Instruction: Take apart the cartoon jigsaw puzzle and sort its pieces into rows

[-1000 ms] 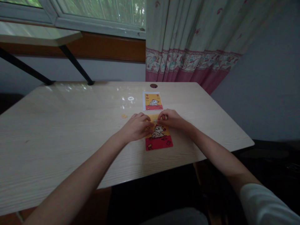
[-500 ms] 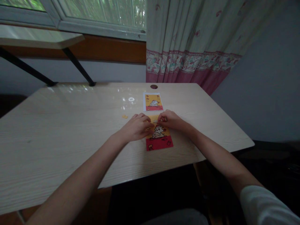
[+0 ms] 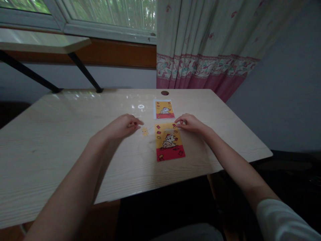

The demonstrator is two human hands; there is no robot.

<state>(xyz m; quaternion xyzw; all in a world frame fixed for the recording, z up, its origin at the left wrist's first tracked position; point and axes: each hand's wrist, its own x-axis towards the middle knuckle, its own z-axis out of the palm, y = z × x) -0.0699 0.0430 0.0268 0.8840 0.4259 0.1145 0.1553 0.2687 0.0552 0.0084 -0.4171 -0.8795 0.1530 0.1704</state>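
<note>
A yellow and red jigsaw puzzle (image 3: 170, 150) lies flat on the table, with a white cartoon animal in its middle. A paler patch shows just above the animal's head. My left hand (image 3: 122, 125) is left of the puzzle, thumb and forefinger closed on a small yellow puzzle piece (image 3: 144, 131), slightly blurred. At the puzzle's upper right corner, my right hand (image 3: 190, 123) has its thumb and fingertips closed on the edge. Beyond the puzzle lies a smaller picture card (image 3: 164, 109) with the same design and a white border.
The pale wooden table (image 3: 75, 140) has a round cable hole (image 3: 165, 93) near its back edge. A raised shelf (image 3: 45, 40) on black legs stands at the back left. A patterned curtain (image 3: 198, 50) hangs behind the table, beside a window (image 3: 107, 16).
My left hand has left the puzzle, moved left and taken hold of the yellow piece, which is now nearer the puzzle. My right hand has shifted slightly up and right to the corner.
</note>
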